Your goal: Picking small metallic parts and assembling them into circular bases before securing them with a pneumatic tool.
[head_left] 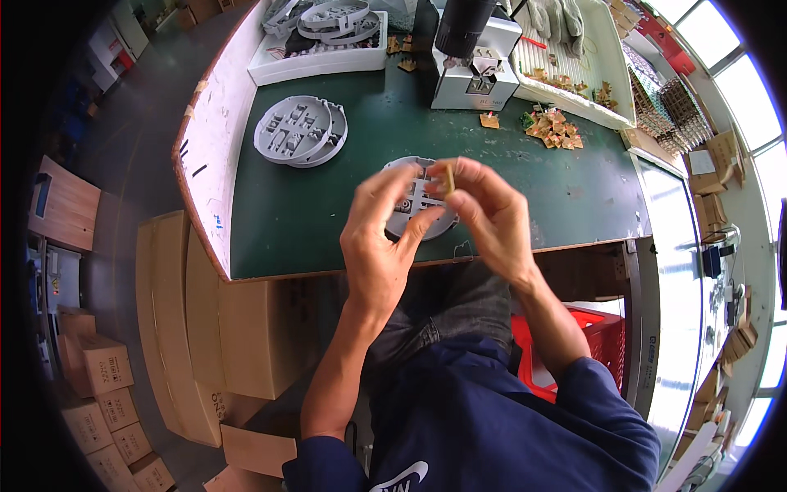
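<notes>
A round grey plastic housing (439,225) with moulded compartments lies on the green bench in front of me, partly hidden by both hands. My left hand (379,234) hovers over its left side, thumb and fingers apart, the fingertips blurred; nothing shows between them. Above the housing's right side, my right hand (492,217) pinches a small tan circuit board (449,179), held edge-on between thumb and fingers. Farther right lies a pile of similar small boards (557,131), with one single board (489,120) to its left.
Two stacked grey housings (287,135) lie at the left. Behind them stands a foam tray (328,66) with grey rings. A white-grey machine (474,86) with a black cylinder stands at the back. Another foam tray (619,111) holds gloves and boards. A low wall (215,156) borders the bench's left.
</notes>
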`<state>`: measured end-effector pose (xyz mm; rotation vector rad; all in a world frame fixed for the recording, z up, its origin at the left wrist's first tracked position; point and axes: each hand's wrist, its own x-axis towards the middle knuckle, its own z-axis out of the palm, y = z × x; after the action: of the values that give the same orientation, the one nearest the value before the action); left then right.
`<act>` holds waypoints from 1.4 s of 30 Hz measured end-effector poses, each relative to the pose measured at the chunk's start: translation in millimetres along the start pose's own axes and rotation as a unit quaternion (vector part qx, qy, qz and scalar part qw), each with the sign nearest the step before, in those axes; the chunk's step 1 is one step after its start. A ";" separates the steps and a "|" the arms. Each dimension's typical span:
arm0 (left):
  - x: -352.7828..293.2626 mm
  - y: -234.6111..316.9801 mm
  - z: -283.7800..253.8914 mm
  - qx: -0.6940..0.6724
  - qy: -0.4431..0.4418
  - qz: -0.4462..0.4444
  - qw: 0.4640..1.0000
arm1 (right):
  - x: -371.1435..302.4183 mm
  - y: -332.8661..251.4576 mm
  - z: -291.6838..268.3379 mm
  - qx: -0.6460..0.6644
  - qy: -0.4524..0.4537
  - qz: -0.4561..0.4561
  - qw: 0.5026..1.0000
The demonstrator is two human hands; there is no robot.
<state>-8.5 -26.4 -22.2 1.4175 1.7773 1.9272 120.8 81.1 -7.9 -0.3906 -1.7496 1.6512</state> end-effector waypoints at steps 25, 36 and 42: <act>5.5 -17.1 -3.7 0.229 -0.099 -0.002 0.968 | 51.6 -0.4 -4.8 -0.578 -0.134 -0.145 0.792; 5.9 -16.1 -4.7 0.244 -0.118 0.004 0.963 | 38.2 0.3 -24.7 -0.468 -0.064 -0.080 0.878; 6.9 -15.0 -4.4 0.258 -0.130 0.021 0.957 | 46.4 0.0 -24.0 -0.486 -0.084 -0.093 0.865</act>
<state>-22.2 -20.6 -30.7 1.7715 2.2199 1.2535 103.3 129.0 3.7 -0.5002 -2.5752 0.5613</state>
